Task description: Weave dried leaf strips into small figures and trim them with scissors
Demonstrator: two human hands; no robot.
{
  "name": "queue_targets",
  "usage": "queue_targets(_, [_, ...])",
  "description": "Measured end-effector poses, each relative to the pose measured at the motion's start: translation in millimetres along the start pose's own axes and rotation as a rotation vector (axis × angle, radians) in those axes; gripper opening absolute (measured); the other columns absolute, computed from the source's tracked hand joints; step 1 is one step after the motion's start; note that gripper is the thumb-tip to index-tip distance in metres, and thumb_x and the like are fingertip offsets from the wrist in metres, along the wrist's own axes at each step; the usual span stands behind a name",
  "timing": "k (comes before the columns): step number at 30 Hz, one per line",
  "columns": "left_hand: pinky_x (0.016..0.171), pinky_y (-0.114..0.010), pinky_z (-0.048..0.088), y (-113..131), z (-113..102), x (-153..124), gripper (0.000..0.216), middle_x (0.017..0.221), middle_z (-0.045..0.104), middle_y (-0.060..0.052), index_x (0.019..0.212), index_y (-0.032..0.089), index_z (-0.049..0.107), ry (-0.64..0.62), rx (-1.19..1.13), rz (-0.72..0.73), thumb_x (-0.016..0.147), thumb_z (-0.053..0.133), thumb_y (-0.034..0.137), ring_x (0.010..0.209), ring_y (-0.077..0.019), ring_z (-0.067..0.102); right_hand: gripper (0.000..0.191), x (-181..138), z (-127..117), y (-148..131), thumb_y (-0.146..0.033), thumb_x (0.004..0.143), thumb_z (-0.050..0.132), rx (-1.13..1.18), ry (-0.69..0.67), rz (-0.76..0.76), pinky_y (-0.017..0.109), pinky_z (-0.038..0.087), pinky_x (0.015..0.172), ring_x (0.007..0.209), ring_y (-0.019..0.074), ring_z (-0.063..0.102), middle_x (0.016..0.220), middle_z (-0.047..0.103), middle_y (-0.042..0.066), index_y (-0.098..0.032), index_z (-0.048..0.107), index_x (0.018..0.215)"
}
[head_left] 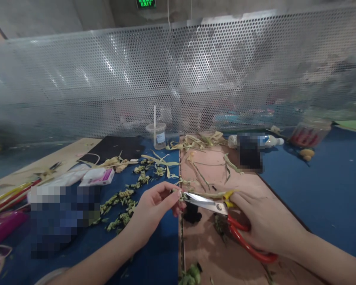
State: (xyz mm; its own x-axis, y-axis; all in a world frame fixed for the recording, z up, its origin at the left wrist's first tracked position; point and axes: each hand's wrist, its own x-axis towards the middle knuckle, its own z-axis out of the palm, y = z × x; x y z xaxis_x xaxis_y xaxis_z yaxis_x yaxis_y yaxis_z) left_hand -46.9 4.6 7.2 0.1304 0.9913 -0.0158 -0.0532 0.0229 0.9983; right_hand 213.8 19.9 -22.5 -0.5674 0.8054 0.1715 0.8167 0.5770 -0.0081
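Observation:
My left hand (pixel 154 209) pinches a small woven piece of dried leaf (pixel 181 194) between thumb and fingers. My right hand (pixel 264 225) grips red-handled scissors (pixel 225 215), whose metal blades point left and meet the leaf piece at my left fingertips. A long dry leaf strip (pixel 209 194) runs from the piece back over the blades. Both hands hover over the seam between the blue table cover (pixel 154 257) and a brown board (pixel 213 253).
Several small woven leaf pieces (pixel 121 204) lie on the blue cover to the left. Loose dried leaves (pixel 195 142) pile at the back, by a plastic cup (pixel 156 135) and a bottle (pixel 269 140). A perforated metal screen (pixel 178 75) closes the far side.

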Motion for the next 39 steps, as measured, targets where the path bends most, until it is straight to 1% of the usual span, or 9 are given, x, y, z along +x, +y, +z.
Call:
queue_targets(7, [0.051,-0.019,0.043,-1.9,0.0,1.4,0.013,0.061,0.064,-0.001,0.078,0.014,0.060,0.007,-0.025,0.000,0.077,0.061,0.027,0.053,-0.0094,0.054,0.017,0.7,-0.1,1.4,-0.032,0.072,0.051,0.010,0.028,-0.016,0.033,0.035,0.061,0.078,0.0278,0.057,0.086,0.060,0.005,-0.023,0.045,0.086])
queue_targets(11, [0.052,-0.020,0.043,-2.3,-0.1,1.4,0.013,0.061,0.064,-0.001,0.078,0.014,0.060,0.011,-0.009,0.001,0.077,0.061,0.027,0.052,-0.0093,0.053,0.014,-0.1,1.2,0.8,-0.033,0.074,0.049,-0.002,0.019,-0.005,0.031,0.031,0.057,0.073,0.0268,0.057,0.082,0.059,0.004,-0.024,0.044,0.084])
queue_targets(14, [0.052,-0.020,0.043,-2.1,0.0,0.8,0.013,0.062,0.065,-0.001,0.079,0.014,0.059,0.014,-0.003,-0.001,0.077,0.061,0.028,0.052,-0.0091,0.053,0.012,-0.5,2.1,1.2,-0.034,0.075,0.048,-0.013,0.006,0.000,0.031,0.030,0.057,0.072,0.0267,0.056,0.079,0.059,0.004,-0.024,0.044,0.081])
queue_targets(20, [0.052,-0.020,0.044,-1.7,1.7,-0.4,0.013,0.061,0.065,-0.001,0.078,0.015,0.059,0.009,-0.011,-0.005,0.077,0.061,0.027,0.052,-0.0093,0.054,0.012,-0.3,3.0,2.3,-0.032,0.074,0.048,-0.033,0.015,-0.007,0.030,0.027,0.055,0.072,0.0259,0.057,0.081,0.060,0.004,-0.024,0.045,0.082])
queue_targets(26, [0.053,-0.018,0.044,-1.3,2.2,-0.5,0.013,0.061,0.065,0.000,0.078,0.014,0.060,0.013,-0.001,0.015,0.078,0.061,0.027,0.052,-0.0077,0.054,0.013,-1.6,2.2,1.2,-0.034,0.075,0.049,-0.016,0.009,0.000,0.031,0.029,0.057,0.075,0.0264,0.057,0.083,0.060,0.004,-0.024,0.045,0.082])
queue_targets(31, [0.055,-0.017,0.044,-1.5,1.4,-0.5,0.013,0.061,0.065,0.001,0.079,0.015,0.059,0.026,0.039,0.039,0.078,0.061,0.028,0.053,-0.0072,0.054,0.013,-2.4,-0.2,0.4,-0.037,0.078,0.044,0.003,-0.040,0.013,0.032,0.031,0.058,0.076,0.0282,0.057,0.081,0.059,0.003,-0.025,0.043,0.083])
queue_targets(39, [0.055,-0.017,0.044,-2.2,0.5,-0.7,0.012,0.061,0.064,0.002,0.079,0.015,0.060,0.027,0.061,0.051,0.079,0.060,0.027,0.053,-0.0074,0.055,0.010,-1.6,2.2,1.8,-0.032,0.076,0.045,-0.042,-0.029,0.011,0.032,0.030,0.057,0.076,0.0284,0.058,0.082,0.059,0.003,-0.025,0.043,0.083])
